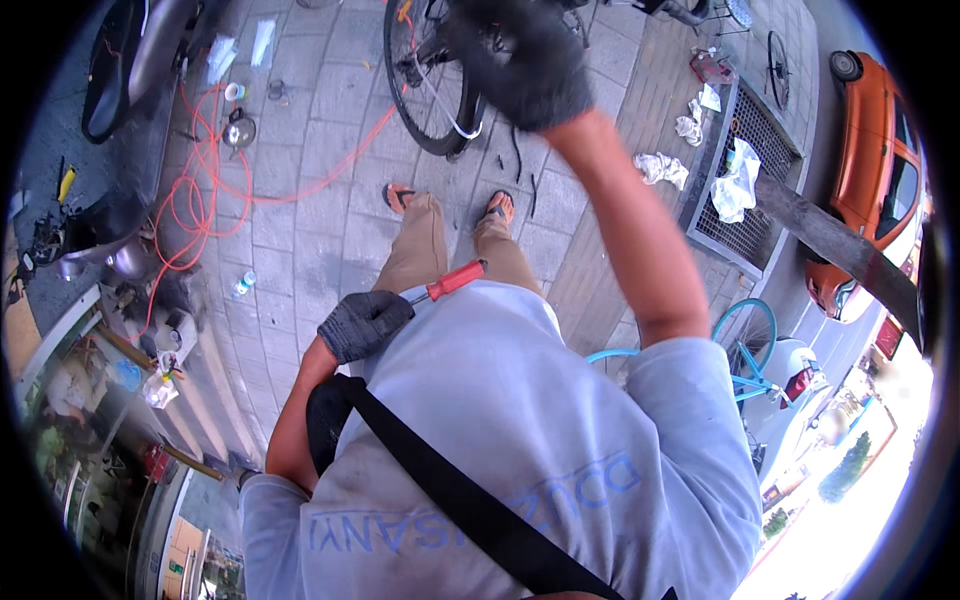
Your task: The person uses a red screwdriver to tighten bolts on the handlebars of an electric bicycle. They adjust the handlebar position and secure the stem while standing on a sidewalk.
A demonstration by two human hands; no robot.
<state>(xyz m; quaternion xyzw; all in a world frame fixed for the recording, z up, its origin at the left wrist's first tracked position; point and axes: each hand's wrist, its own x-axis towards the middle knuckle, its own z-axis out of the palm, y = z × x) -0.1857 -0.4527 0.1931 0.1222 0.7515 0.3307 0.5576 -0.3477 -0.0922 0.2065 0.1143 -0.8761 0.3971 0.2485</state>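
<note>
Close against my shirt, my left hand (365, 326) in a dark knit glove is closed round the shaft end of a screwdriver (456, 281). Its red handle sticks out to the right, past my fingers. My right hand (530, 75), also in a dark glove, is raised far ahead at the top of the view, over a bicycle (404, 118) with a black tyre. Motion smears its fingers, so I cannot make out whether it holds or touches anything. The hand hides part of the bicycle. A thin white tube or cable (437, 95) curves beside the wheel.
Red hose (351, 160) lies coiled on the paving at left, near a glass pot (238, 131) and a paper cup (234, 91). Short black strips (517, 155) lie ahead of my feet. At right are a tree grate (752, 240) with a leaning trunk (840, 242), rags (660, 169) and a turquoise bicycle (752, 378).
</note>
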